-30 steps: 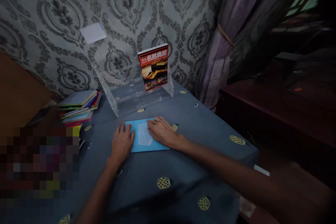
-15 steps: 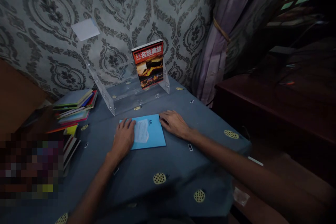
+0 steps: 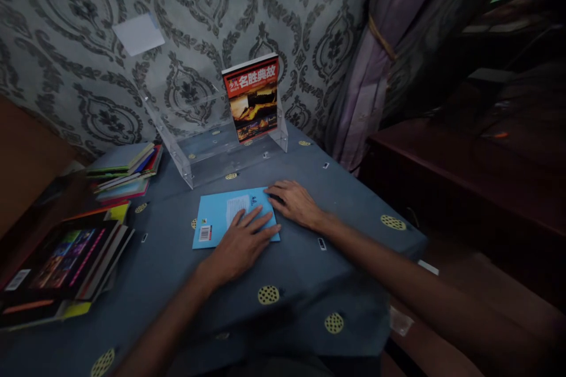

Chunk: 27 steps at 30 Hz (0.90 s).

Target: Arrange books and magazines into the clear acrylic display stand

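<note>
A thin light-blue book (image 3: 207, 209) lies flat on the cloth-covered table, showing a barcode and a pale printed text panel. My left hand (image 3: 245, 241) is spread over its lower right part, palm down, covering some of the panel. At the book's upper right corner, the fingertips of my right hand (image 3: 294, 203) touch the edge, with a dark gap between thumb and fingers; the hand rests on the table. Behind them stands a clear acrylic rack (image 3: 179, 159), with a red and black book (image 3: 254, 100) upright at its right end.
Stacked books (image 3: 121, 162) lie at the table's left, and a nearer pile (image 3: 66, 259) with a dark cover sits in front of them. A white card (image 3: 139, 34) shows at the rack's upper left. Dark red furniture (image 3: 442, 188) stands right of the table, beside a tied purple curtain (image 3: 367, 94).
My left hand has slid right across the blue book from its left side, uncovering the barcode. My right hand stays at the corner. The view has shifted slightly.
</note>
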### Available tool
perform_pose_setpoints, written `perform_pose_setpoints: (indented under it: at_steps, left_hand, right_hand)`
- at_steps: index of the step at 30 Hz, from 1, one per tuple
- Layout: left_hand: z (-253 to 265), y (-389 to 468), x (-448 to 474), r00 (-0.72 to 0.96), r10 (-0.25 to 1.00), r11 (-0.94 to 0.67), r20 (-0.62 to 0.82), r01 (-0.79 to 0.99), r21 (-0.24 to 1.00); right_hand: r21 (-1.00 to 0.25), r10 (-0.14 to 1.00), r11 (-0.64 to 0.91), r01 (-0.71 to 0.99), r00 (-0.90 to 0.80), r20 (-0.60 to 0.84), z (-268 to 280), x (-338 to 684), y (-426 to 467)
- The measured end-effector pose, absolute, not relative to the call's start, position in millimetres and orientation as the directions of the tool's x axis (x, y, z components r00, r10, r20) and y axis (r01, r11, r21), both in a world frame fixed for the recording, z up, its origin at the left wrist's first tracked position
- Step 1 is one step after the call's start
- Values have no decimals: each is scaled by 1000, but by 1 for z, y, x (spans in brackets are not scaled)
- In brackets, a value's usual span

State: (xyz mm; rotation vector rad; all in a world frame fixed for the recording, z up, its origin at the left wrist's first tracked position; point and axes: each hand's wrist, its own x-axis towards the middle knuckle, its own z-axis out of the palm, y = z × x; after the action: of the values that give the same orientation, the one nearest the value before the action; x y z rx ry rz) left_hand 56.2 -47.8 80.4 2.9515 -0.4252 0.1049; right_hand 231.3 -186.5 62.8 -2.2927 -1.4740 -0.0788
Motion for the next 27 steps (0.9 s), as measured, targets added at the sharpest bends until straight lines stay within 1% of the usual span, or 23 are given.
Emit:
perform_pose_setpoints:
  at_steps: [3, 6, 10, 12, 15, 19, 22, 27]
  left_hand:
    - [79, -49, 48, 957, -282, -948, 70, -289, 136]
    - [76, -44, 40, 966, -247, -960, 70, -254, 116]
    - [69, -22, 25, 988, -94, -990, 125, -106, 95]
    - [66, -9, 17, 990, -14, -996, 141, -26, 85]
    - [61, 7, 8, 989, 40, -998, 145, 32, 63]
    - [56, 16, 8, 989, 23, -1000, 149, 24, -7]
    - [53, 19, 14, 986, -14, -996, 164, 0, -86]
    - [47, 20, 18, 978, -146, -966, 148, -109, -233]
  right_hand:
    - [-267, 860, -352, 897, 422, 286, 63, 227, -187]
    - [-197, 860, -355, 914, 402, 315, 63, 223, -189]
    - [-156, 875, -308, 939, 343, 341, 61, 220, -189]
    - [-166, 894, -260, 951, 302, 331, 59, 218, -188]
    - [-220, 926, -189, 957, 248, 286, 59, 214, -190]
    - [-337, 953, -149, 930, 226, 202, 60, 206, -198]
    - [-393, 966, -137, 909, 210, 149, 62, 204, -210]
    - [-479, 971, -72, 875, 172, 167, 61, 204, -227]
